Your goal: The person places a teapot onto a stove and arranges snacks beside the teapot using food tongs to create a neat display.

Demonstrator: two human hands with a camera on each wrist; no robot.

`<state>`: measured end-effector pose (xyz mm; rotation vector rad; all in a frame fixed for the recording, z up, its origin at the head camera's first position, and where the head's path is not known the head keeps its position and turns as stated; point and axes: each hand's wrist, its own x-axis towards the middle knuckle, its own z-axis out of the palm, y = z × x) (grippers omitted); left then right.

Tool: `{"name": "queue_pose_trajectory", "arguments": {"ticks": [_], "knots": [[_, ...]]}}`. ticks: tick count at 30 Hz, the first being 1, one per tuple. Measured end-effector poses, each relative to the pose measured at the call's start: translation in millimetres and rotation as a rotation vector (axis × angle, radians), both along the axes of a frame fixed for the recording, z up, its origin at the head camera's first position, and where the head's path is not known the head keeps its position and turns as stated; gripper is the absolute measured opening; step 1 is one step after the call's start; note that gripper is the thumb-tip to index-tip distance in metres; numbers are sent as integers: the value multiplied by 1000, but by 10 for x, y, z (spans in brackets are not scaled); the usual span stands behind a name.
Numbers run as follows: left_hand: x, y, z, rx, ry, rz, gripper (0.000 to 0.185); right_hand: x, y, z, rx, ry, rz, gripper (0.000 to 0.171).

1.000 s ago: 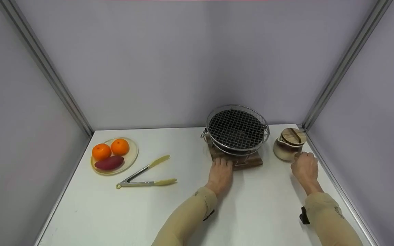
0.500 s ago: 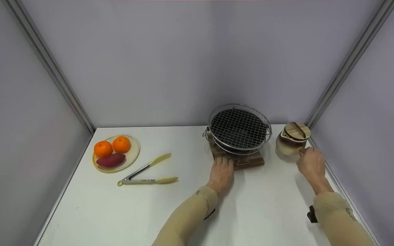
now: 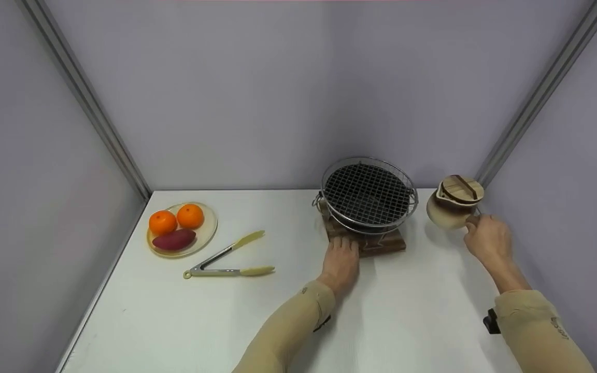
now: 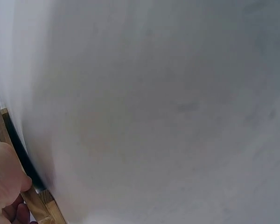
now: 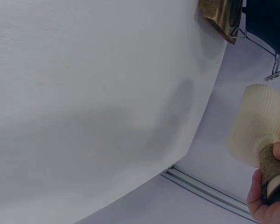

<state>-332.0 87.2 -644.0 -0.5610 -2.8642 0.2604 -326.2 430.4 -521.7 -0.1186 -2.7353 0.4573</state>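
A small round grill point(image 3: 368, 194) with a wire mesh top stands on a wooden base point(image 3: 376, 242) at the back of the white table point(image 3: 226, 316). My left hand point(image 3: 341, 261) rests with straight fingers against the front edge of that base point(image 4: 37, 200). To the right, a cream and brown pot point(image 3: 451, 210) with a wooden lid point(image 3: 463, 188) hangs tilted above the table. My right hand point(image 3: 487, 239) grips its rope-wrapped side handle point(image 5: 270, 165), with the pot body point(image 5: 259, 126) lifted off the surface.
A yellow plate point(image 3: 206, 235) with two oranges point(image 3: 164, 223) and a purple sweet potato point(image 3: 174, 240) sits at the back left. Metal tongs point(image 3: 226, 264) with cream tips lie open beside it. Grey walls and metal rails point(image 3: 542, 90) enclose the table.
My right hand has closed on the pot's handle and raised the pot up and to the right, off the table. The left hand stays at the grill base.
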Motion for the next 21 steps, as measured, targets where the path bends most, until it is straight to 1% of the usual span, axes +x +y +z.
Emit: {"name": "queue_pose_trajectory", "arguments": {"ticks": [3,10,13,17,21], "knots": [[11,11,3,-12,3,-4,32,22,-5,88,-2,18,7,37],[-2,27,17,-6,-7,-2,31,18,-17,322,-15,-1,22,36],[-14,23,17,-14,-8,6,31,4,-38,417,-18,6,33,36],[-17,18,-2,-4,2,15,31,-5,-77,512,-20,20,43,35],[-3,23,-21,12,1,20,30,-13,-122,584,-18,11,40,37]]}}
